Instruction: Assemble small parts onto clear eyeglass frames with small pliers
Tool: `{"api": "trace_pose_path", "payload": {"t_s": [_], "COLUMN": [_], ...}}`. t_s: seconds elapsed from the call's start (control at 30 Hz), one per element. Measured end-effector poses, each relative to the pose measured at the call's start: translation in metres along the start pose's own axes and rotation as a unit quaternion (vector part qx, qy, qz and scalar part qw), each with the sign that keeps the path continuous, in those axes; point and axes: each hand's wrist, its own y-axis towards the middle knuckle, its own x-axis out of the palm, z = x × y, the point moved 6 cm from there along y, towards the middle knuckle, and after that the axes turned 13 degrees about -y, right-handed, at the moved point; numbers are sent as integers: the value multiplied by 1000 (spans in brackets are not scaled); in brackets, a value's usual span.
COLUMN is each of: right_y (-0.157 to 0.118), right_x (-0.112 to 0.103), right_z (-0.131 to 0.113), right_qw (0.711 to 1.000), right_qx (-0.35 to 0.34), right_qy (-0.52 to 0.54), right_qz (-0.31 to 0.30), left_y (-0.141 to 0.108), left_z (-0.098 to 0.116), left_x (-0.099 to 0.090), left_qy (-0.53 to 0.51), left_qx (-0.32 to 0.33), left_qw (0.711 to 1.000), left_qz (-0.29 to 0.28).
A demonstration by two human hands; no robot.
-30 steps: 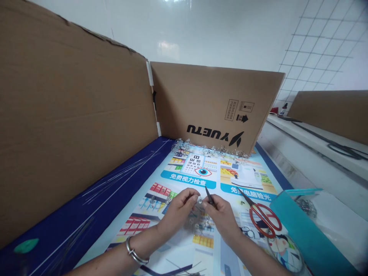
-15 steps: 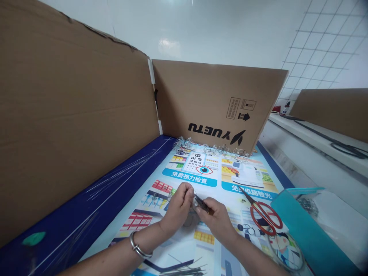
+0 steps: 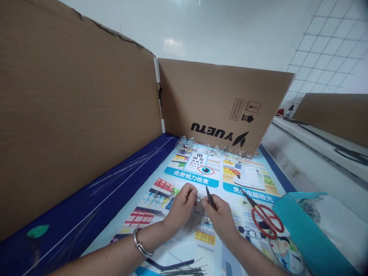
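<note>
Over the middle of the printed sheet, my left hand is closed, thumb and fingers pinched on a thin wire piece. My right hand sits just to its right, fingers wrapped round a small dark pointed tool whose tip points up and away from me. I cannot tell whether that tool is tweezers or pliers. The right fingertips also come close to the wire piece. Beneath the hands is a see-through tangle, partly hidden by them. A pair of red-handled scissors lies right of my right hand.
Dark thin wires lie at the near edge. A teal box with wire pieces stands at right, near a round clear dish. Clear wire pieces line the foot of the back cardboard panel; another panel rises at left.
The dark tool has swung from pointing at my left hand to pointing up and away. My right hand has shifted slightly right, and the view has turned a little left.
</note>
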Motion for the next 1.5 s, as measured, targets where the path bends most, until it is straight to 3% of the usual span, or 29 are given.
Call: {"api": "trace_pose_path", "payload": {"t_s": [0.33, 0.57, 0.8, 1.03, 1.3, 1.37, 1.5], "right_y": [1, -1, -3, -4, 1, 1, 1], "right_x": [-2, 0, 1, -7, -18, -19, -15], "right_z": [1, 0, -4, -17, 2, 2, -1], "right_qw": [1000, 1000, 1000, 979, 921, 928, 976], "right_qx": [-1, -1, -1, -134, -163, -159, -104], "right_qy": [-12, 10, -1, -150, -354, -335, -192], "right_qz": [11, -11, -11, 18, 12, 21, 12], "left_y": [-2, -2, -1, 3, 4, 4, 2], "left_z": [7, 6, 9, 16, 22, 21, 16], "left_x": [7, 5, 4, -12, -14, -12, -9], "left_qy": [29, -54, -71, -25, 57, 62, 44], "left_qx": [5, -32, -16, 43, 100, 102, 77], "left_qw": [998, 997, 997, 998, 993, 993, 996], "left_qz": [-59, -39, -38, 40, -5, -13, -15]}}
